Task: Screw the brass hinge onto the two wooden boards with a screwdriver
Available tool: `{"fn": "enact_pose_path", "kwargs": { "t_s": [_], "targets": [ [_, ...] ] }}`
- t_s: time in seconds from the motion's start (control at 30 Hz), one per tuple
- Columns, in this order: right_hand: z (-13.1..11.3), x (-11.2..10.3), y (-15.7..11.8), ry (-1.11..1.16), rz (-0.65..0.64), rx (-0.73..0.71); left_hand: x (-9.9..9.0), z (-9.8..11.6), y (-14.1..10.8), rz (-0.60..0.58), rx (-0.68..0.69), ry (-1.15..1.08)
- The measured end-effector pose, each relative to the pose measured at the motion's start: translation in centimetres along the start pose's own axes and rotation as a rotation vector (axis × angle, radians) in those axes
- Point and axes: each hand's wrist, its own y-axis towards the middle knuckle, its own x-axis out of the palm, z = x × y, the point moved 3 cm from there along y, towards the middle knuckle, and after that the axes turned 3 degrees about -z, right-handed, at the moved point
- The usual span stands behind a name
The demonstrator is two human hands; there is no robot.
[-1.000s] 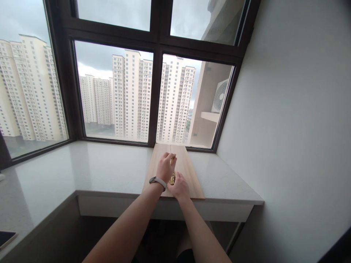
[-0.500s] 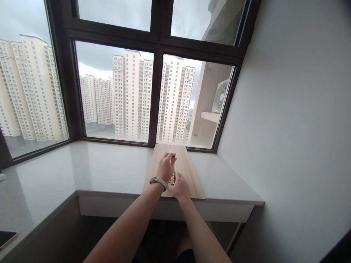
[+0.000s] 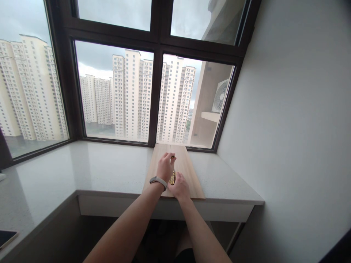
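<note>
A small gold object with a patterned, ridged surface (image 3: 172,178) sits on the wooden board (image 3: 193,184). Its kind is hard to make out, as my hands cover much of it. From the near right side, my right hand (image 3: 179,185) is closed around it. Above and slightly beyond, my left hand (image 3: 165,165), with a watch (image 3: 158,180) on its wrist, pinches a small dark-and-gold piece (image 3: 172,157) between thumb and fingers. Whether that piece joins the gold object below cannot be seen.
The board lies across a pale stone counter (image 3: 115,168) up to the window frame (image 3: 117,140). A white wall (image 3: 276,109) bounds the right side. At the far left, a dark flat device (image 3: 7,238) rests near the counter's edge.
The small piece in my left fingers appears slightly turned, with less of its gold showing. Both hands stay in nearly the same place.
</note>
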Motion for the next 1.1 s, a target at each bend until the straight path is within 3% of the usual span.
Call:
{"fn": "enact_pose_path", "kwargs": {
  "t_s": [0.27,1.1],
  "targets": [
    [-0.08,-0.04,-0.02,-0.008,-0.012,0.018,-0.3,0.23,-0.1,-0.002,0.053,0.023],
    [0.23,0.23,0.08,-0.013,-0.004,0.015,-0.46,0.25,0.14,0.02,0.026,0.037]
  ]
}}
